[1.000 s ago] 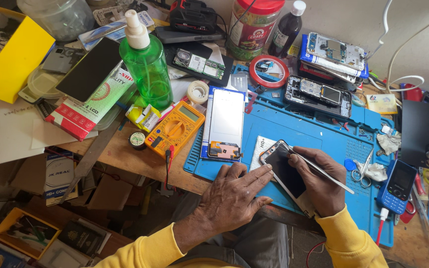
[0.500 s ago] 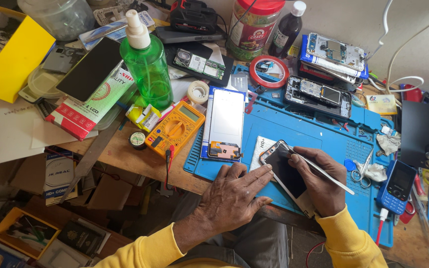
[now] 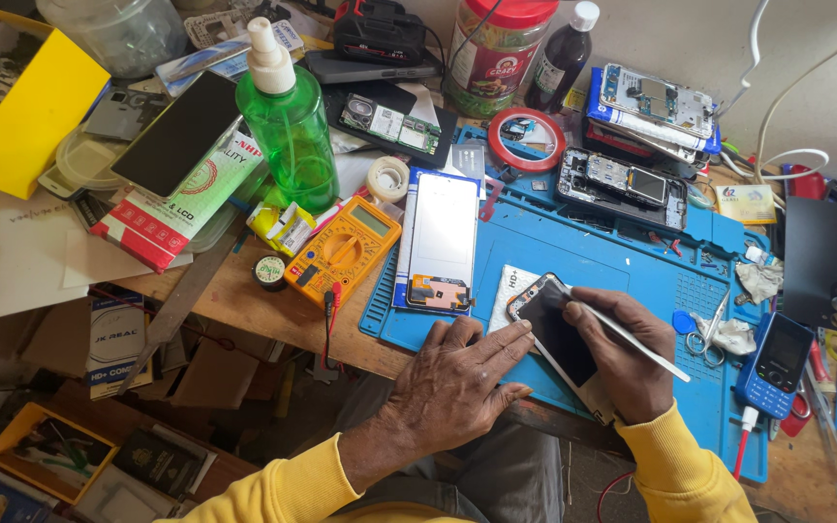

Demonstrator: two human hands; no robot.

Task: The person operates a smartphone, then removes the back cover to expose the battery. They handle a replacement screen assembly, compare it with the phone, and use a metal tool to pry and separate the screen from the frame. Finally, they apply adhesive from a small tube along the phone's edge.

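A dark smartphone (image 3: pixel 562 334) lies slanted on the blue work mat (image 3: pixel 622 261). My left hand (image 3: pixel 457 383) rests flat on the mat, its fingertips against the phone's left edge. My right hand (image 3: pixel 622 353) covers the phone's lower right part and grips a thin white pointed tool (image 3: pixel 632 339) like a pen, its tip at the phone's upper edge. A white cloth (image 3: pixel 511 286) peeks out under the phone.
A detached phone screen (image 3: pixel 441 242) lies left of the phone, next to a yellow multimeter (image 3: pixel 341 250) and a green spray bottle (image 3: pixel 288 121). Opened phones (image 3: pixel 622 184), a tape roll (image 3: pixel 527 138), scissors (image 3: pixel 704 334) and a blue keypad phone (image 3: pixel 775 363) crowd the mat.
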